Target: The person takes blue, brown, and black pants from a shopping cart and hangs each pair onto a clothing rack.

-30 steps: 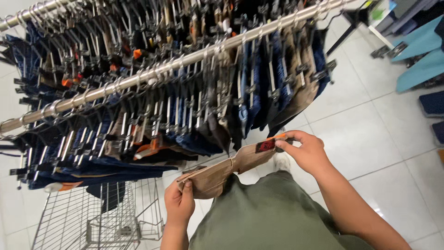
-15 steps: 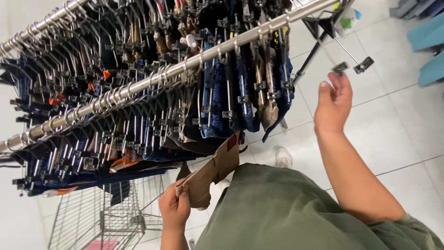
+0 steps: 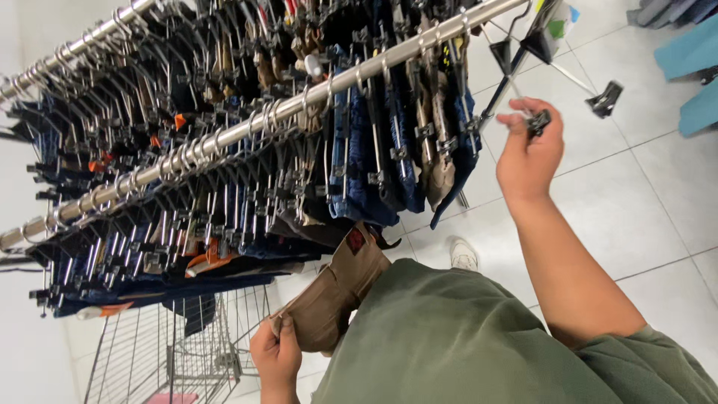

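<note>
Two bare hands are at work below a crowded clothes rail (image 3: 247,129) that runs diagonally from the left edge up to the top right of the frame. Low in the centre, the left hand (image 3: 275,353) has its fingers curled tight around the lower end of a folded tan garment (image 3: 336,292), thumb pressed on top. That garment slants up and to the right from the hand, its upper end carrying a small red tag and sitting just beneath the hanging clothes. Up at the right, the right hand (image 3: 529,150) is raised, fingers pinched closed on one black clip of a clip hanger (image 3: 572,88); the hanger's bar stretches away to the upper right, its other clip free in the air over the pale floor tiles (image 3: 643,202). Dark blue and brown trousers hang packed along the rail on metal clip hangers. A wire shopping cart (image 3: 161,352) stands at the lower left, just beside the left hand. One white shoe (image 3: 464,254) shows on the floor in mid-frame, above the person's green shirt (image 3: 464,344).
</note>
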